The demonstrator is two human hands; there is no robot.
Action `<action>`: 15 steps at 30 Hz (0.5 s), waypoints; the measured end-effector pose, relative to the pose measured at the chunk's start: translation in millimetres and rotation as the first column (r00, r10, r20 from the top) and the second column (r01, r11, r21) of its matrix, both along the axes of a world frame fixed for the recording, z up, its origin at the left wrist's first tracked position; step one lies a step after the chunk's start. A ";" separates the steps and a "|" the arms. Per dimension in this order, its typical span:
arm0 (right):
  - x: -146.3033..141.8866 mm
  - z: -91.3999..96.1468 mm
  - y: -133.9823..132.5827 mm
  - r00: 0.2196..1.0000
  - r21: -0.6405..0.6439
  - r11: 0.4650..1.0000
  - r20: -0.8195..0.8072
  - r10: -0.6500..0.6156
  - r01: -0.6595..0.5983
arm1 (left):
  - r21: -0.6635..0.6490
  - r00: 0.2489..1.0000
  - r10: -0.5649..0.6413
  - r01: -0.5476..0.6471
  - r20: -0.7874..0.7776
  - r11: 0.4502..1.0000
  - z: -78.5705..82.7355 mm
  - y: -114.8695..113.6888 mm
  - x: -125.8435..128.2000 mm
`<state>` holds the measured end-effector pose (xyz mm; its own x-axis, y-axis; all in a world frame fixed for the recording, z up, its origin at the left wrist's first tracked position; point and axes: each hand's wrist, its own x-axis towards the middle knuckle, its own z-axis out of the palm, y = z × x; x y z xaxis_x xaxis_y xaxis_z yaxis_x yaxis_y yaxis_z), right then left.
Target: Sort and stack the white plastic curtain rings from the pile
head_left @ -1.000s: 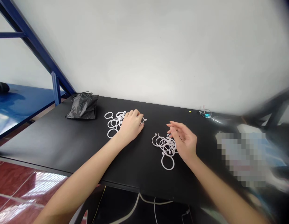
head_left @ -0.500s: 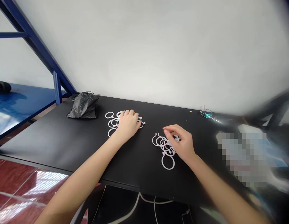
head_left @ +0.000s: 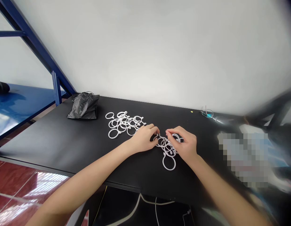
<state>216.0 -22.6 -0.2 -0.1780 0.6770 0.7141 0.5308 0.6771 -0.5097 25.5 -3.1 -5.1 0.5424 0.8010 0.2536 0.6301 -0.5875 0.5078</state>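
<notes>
Two loose groups of white curtain rings with small eyelets lie on the black tabletop. The larger group of rings (head_left: 123,122) is spread left of centre. A smaller, overlapping pile of rings (head_left: 169,163) lies between and below my hands. My left hand (head_left: 145,136) is at the pile's left edge, its thumb and fingers curled round the side of one ring. Over the pile's right side, my right hand (head_left: 184,142) has thumb and index finger pinched together. What that pinch holds, if anything, is too small to make out. The right hand hides part of the pile.
A crumpled black plastic bag (head_left: 83,106) sits at the back left. Eyeglasses (head_left: 208,114) lie near the wall at the back right. A blurred, pixelated package (head_left: 246,160) is at the right. Cables (head_left: 133,212) hang below the table's front edge.
My left hand has moved right, from the larger group of rings to the left edge of the smaller pile, uncovering the larger group. My right hand has barely moved and stays pinched.
</notes>
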 end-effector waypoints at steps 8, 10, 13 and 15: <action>-1.4 -0.1 -1.3 1.000 0.027 0.999 -0.011 -0.025 0.025 | -0.073 0.993 0.004 0.004 0.117 0.997 -7.7 5.0 -2.8; -0.6 -0.8 -1.2 0.999 0.040 0.998 -0.029 -0.042 0.043 | -0.065 0.983 0.010 0.002 0.185 0.998 -6.7 5.2 -2.5; 0.5 -1.9 -0.6 0.996 0.022 0.998 -0.061 -0.064 0.066 | -0.005 0.955 -0.001 0.003 0.297 1.000 -4.3 4.2 -0.9; 0.8 -2.1 -0.2 0.995 0.012 0.998 -0.081 -0.058 0.059 | 0.052 0.930 -0.019 -0.001 0.368 0.999 -2.0 2.6 0.1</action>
<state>216.8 -22.8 -2.4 -0.0794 0.6740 0.7344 0.5274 0.6536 -0.5429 25.6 -0.5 -7.1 0.4103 0.7774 0.4768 0.3993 -0.6231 0.6725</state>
